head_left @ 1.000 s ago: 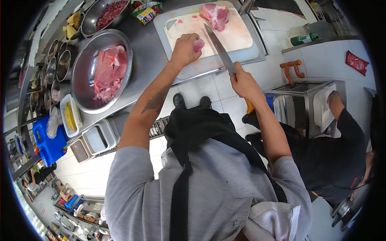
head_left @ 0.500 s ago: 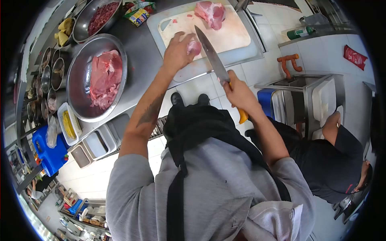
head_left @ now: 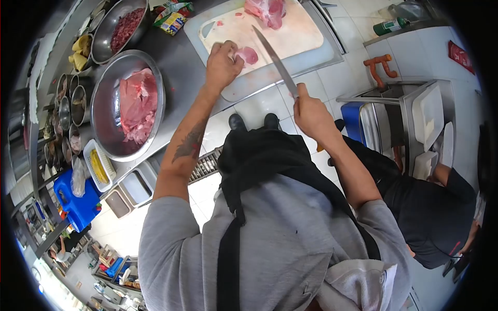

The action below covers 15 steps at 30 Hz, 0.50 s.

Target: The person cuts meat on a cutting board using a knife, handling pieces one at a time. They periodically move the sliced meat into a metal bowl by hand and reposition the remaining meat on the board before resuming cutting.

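My right hand (head_left: 313,115) grips a large knife (head_left: 276,59), its blade pointing up and left across the edge of the cutting board (head_left: 295,44). A bit of its yellow handle shows below my hand. Curled at the board's near left edge, my left hand (head_left: 223,65) has its thumb and fingers on a small piece of raw meat (head_left: 248,55); part of that piece is hidden by the fingers. A bigger chunk of raw meat (head_left: 267,12) lies at the far side of the board, with small scraps near it.
Left of the board, a steel bowl (head_left: 96,122) holds a large slab of meat, and another bowl (head_left: 98,47) has chopped meat. Seasoning packets (head_left: 171,22) lie behind. A co-worker in black (head_left: 436,217) bends at the right, near a steel stand with white trays (head_left: 427,116).
My left hand has lowered the small meat piece toward the board and shifted slightly left. The knife's blade has turned a little, still in my right hand. The co-worker's arm has moved lower.
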Each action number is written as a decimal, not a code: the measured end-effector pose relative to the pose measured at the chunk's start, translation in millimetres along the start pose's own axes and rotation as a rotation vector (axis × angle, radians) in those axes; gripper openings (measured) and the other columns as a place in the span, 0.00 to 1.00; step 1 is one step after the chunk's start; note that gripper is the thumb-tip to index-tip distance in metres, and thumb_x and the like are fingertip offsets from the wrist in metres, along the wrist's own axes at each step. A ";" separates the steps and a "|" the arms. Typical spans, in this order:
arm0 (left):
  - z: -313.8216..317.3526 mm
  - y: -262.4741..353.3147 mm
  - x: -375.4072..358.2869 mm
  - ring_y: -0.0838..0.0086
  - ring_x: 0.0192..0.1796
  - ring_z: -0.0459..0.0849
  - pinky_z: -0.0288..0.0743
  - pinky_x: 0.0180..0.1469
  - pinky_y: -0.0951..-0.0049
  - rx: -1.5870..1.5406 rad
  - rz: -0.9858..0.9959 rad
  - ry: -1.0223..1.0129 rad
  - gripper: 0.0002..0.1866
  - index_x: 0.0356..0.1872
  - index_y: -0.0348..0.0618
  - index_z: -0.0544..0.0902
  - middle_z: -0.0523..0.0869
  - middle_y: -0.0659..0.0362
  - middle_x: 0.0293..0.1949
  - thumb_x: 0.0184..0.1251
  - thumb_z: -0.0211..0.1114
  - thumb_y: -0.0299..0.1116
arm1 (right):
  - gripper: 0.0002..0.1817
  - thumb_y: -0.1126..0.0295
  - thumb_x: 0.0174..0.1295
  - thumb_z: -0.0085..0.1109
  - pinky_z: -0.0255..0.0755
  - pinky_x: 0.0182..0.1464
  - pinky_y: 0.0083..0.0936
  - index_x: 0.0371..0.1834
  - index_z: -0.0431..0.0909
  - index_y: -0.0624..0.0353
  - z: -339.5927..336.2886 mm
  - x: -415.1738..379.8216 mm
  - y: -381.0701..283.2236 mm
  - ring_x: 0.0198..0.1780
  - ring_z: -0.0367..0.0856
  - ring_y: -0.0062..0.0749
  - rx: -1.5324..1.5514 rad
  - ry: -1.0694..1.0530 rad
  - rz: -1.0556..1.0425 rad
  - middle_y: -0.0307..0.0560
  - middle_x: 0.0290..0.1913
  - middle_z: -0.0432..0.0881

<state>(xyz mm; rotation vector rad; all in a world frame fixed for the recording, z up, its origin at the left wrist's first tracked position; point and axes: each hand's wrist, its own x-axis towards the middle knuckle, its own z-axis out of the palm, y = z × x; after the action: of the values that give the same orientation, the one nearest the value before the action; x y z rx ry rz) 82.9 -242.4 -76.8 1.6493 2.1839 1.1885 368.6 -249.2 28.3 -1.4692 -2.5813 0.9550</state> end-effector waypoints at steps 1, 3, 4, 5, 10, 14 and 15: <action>-2.5 -2.6 1.0 0.66 0.39 0.91 0.84 0.46 0.64 -0.005 -0.001 -0.006 0.10 0.42 0.42 0.87 0.89 0.54 0.42 0.63 0.72 0.33 | 0.12 0.74 0.72 0.51 0.77 0.44 0.68 0.54 0.66 0.68 0.9 -2.7 -7.3 0.36 0.85 0.78 -0.015 -0.032 -0.008 0.78 0.30 0.84; -7.9 -9.9 9.8 0.65 0.41 0.90 0.84 0.47 0.62 0.029 0.156 -0.229 0.10 0.44 0.45 0.88 0.88 0.55 0.46 0.63 0.70 0.32 | 0.14 0.75 0.70 0.49 0.77 0.47 0.68 0.55 0.66 0.69 3.2 -2.8 -22.5 0.39 0.85 0.79 -0.029 -0.118 0.012 0.80 0.33 0.84; -6.9 -10.0 9.6 0.65 0.41 0.90 0.84 0.47 0.62 0.023 0.152 -0.233 0.10 0.44 0.45 0.88 0.88 0.55 0.46 0.63 0.70 0.32 | 0.14 0.75 0.70 0.49 0.77 0.47 0.68 0.55 0.66 0.69 6.4 -3.5 -25.5 0.39 0.85 0.79 -0.031 -0.123 0.018 0.80 0.33 0.84; -6.4 -10.4 10.1 0.63 0.41 0.90 0.85 0.48 0.62 0.035 0.174 -0.223 0.10 0.45 0.46 0.88 0.88 0.56 0.46 0.63 0.70 0.31 | 0.14 0.75 0.70 0.49 0.77 0.48 0.68 0.55 0.66 0.70 9.6 -3.1 -27.8 0.41 0.86 0.79 -0.021 -0.162 0.015 0.80 0.34 0.85; 0.5 -18.8 10.4 0.57 0.44 0.90 0.85 0.50 0.59 -0.041 0.179 -0.189 0.11 0.45 0.47 0.89 0.88 0.55 0.46 0.62 0.70 0.31 | 0.15 0.74 0.70 0.50 0.78 0.51 0.67 0.57 0.67 0.70 22.8 12.5 -32.1 0.44 0.86 0.79 0.040 -0.241 0.033 0.79 0.37 0.85; -3.5 -22.4 5.9 0.57 0.43 0.89 0.85 0.49 0.61 -0.044 0.141 -0.219 0.10 0.44 0.47 0.89 0.88 0.55 0.46 0.61 0.72 0.33 | 0.21 0.72 0.71 0.49 0.80 0.53 0.61 0.64 0.67 0.71 57.2 120.8 -44.4 0.45 0.88 0.76 0.075 -0.149 -0.029 0.78 0.46 0.87; -3.6 -24.4 5.1 0.58 0.42 0.89 0.85 0.48 0.61 -0.063 0.208 -0.171 0.10 0.43 0.47 0.89 0.88 0.55 0.45 0.61 0.73 0.34 | 0.21 0.71 0.71 0.48 0.81 0.54 0.60 0.65 0.66 0.71 56.0 139.1 -53.1 0.46 0.88 0.74 0.063 -0.160 -0.031 0.78 0.47 0.87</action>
<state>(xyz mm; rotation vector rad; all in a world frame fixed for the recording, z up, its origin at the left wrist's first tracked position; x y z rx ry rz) 60.8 -241.6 -89.0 1.9113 1.8923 1.1054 233.0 -187.3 -27.3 -1.3877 -2.6451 1.1849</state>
